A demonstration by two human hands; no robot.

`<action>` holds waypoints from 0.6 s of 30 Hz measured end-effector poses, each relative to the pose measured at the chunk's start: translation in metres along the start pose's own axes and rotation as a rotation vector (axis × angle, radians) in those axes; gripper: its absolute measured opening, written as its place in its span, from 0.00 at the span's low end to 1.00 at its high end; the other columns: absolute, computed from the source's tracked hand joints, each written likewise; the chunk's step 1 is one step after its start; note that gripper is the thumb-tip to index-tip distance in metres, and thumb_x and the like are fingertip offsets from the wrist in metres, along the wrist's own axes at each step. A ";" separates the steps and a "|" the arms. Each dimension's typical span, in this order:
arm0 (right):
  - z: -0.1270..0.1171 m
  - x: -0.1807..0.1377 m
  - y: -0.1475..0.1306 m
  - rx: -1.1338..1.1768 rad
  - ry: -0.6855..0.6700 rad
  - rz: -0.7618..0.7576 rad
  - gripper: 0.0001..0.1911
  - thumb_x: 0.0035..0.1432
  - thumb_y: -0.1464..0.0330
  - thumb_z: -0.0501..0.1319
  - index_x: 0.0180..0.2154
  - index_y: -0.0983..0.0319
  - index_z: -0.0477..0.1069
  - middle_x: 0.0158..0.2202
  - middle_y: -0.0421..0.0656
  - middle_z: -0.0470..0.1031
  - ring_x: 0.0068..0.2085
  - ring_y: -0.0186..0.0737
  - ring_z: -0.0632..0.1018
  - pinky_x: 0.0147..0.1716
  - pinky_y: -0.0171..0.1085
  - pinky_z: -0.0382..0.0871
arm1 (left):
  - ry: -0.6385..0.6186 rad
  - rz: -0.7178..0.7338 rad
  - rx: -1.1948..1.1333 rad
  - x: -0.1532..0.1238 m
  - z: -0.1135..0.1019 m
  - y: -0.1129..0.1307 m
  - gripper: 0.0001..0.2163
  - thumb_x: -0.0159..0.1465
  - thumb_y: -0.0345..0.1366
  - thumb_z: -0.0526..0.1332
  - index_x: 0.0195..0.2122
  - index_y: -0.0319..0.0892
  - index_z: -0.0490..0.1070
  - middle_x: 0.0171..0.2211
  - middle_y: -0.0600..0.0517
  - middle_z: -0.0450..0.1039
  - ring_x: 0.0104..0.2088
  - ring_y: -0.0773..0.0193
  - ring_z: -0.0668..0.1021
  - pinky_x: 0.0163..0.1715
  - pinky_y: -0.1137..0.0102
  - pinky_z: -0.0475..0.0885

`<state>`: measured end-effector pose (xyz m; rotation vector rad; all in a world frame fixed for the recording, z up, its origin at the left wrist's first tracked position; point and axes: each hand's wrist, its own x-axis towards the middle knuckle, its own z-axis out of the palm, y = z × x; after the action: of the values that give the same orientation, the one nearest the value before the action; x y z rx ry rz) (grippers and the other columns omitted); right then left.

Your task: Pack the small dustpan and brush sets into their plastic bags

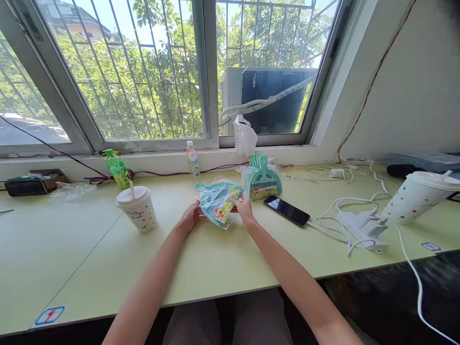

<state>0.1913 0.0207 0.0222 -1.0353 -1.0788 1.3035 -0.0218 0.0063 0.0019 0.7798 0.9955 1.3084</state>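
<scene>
Both my hands hold a teal mini dustpan-and-brush set (217,201) wrapped in clear plastic with a colourful label, just above the pale green table (215,258). My left hand (189,216) grips its left edge with fingers curled. My right hand (243,209) pinches its right edge near the label. A stack of several more teal dustpan sets (260,179) stands just behind my right hand.
A black phone (286,210) lies right of the stack, with white cables and a charger (359,223) beyond. Lidded paper cups stand at the left (137,209) and the far right (419,196). Two bottles (117,168) (193,158) stand along the window sill.
</scene>
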 end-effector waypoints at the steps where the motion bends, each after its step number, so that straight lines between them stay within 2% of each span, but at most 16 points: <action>1: 0.001 0.000 0.000 -0.017 -0.003 -0.020 0.10 0.52 0.69 0.62 0.39 0.61 0.67 0.33 0.44 0.78 0.29 0.40 0.80 0.28 0.38 0.77 | 0.051 0.009 -0.019 0.000 0.001 0.001 0.10 0.66 0.39 0.56 0.42 0.38 0.70 0.28 0.49 0.77 0.24 0.63 0.78 0.26 0.68 0.76; 4: 0.001 0.003 0.000 -0.106 -0.060 0.003 0.10 0.53 0.69 0.62 0.38 0.62 0.68 0.30 0.43 0.78 0.27 0.40 0.79 0.25 0.37 0.75 | 0.215 0.055 -0.075 0.003 0.002 0.003 0.09 0.67 0.35 0.55 0.44 0.38 0.69 0.23 0.53 0.74 0.19 0.67 0.75 0.22 0.72 0.72; 7: -0.005 0.008 -0.004 -0.180 -0.110 0.085 0.09 0.53 0.70 0.63 0.38 0.62 0.68 0.26 0.42 0.77 0.24 0.39 0.78 0.24 0.37 0.74 | 0.303 0.074 -0.075 0.008 0.000 0.003 0.10 0.67 0.36 0.54 0.46 0.38 0.68 0.22 0.54 0.71 0.18 0.67 0.73 0.21 0.72 0.71; 10: -0.015 0.013 -0.011 -0.221 -0.140 0.076 0.11 0.53 0.70 0.63 0.40 0.62 0.69 0.26 0.42 0.77 0.26 0.39 0.78 0.25 0.35 0.73 | 0.396 0.133 0.004 0.012 -0.008 0.008 0.15 0.68 0.41 0.52 0.52 0.40 0.64 0.33 0.49 0.76 0.26 0.64 0.78 0.26 0.70 0.73; 13: -0.024 0.014 -0.020 -0.299 -0.310 0.082 0.13 0.51 0.70 0.66 0.41 0.62 0.72 0.27 0.41 0.78 0.28 0.39 0.79 0.24 0.32 0.71 | 0.458 0.291 0.180 0.010 -0.021 0.018 0.21 0.66 0.46 0.54 0.58 0.45 0.60 0.50 0.45 0.74 0.44 0.61 0.78 0.37 0.69 0.73; 14: -0.027 0.014 -0.022 -0.321 -0.382 0.097 0.14 0.50 0.70 0.66 0.41 0.62 0.72 0.28 0.41 0.79 0.29 0.38 0.79 0.24 0.31 0.70 | 0.403 0.314 0.257 0.008 -0.026 0.021 0.23 0.64 0.48 0.57 0.58 0.45 0.60 0.53 0.44 0.72 0.48 0.60 0.77 0.41 0.68 0.72; 16: -0.030 0.012 -0.025 -0.346 -0.500 0.131 0.14 0.49 0.70 0.67 0.41 0.62 0.74 0.30 0.42 0.79 0.31 0.38 0.79 0.25 0.31 0.70 | 0.134 0.251 0.364 0.001 -0.032 0.026 0.27 0.61 0.52 0.59 0.57 0.44 0.65 0.53 0.41 0.73 0.49 0.57 0.76 0.44 0.65 0.71; 18: -0.031 0.011 -0.024 -0.357 -0.558 0.151 0.15 0.48 0.69 0.68 0.40 0.61 0.74 0.31 0.41 0.79 0.32 0.38 0.79 0.26 0.30 0.69 | -0.139 0.136 0.423 -0.007 -0.033 0.029 0.28 0.58 0.55 0.61 0.54 0.41 0.70 0.50 0.40 0.75 0.46 0.55 0.77 0.44 0.65 0.71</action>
<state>0.2263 0.0320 0.0399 -1.0513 -1.7293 1.6113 -0.0631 0.0004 0.0158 1.2629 1.1374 1.1514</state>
